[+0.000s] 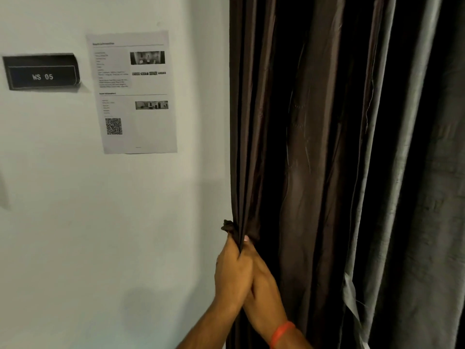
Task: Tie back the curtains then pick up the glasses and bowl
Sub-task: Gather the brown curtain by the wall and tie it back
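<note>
Two bare hands reach up side by side, pressed together at the left edge of a dark brown curtain (289, 147). The left hand (232, 270) grips a gathered bunch of the fabric, fingers curled around it, and a small knot-like tuft of cloth sticks out just above its knuckles. The right hand (261, 280), with an orange wristband (281, 332), pinches the same bunch, its thumb tip showing against the folds. The curtain hangs in long vertical pleats, its long axis straight up and down. A grey curtain (407, 197) hangs to its right. To the left is a pale wall (75, 235) with a printed sheet (133, 93) carrying a QR code, and a black sign (41, 71) reading "WS 05".
</note>
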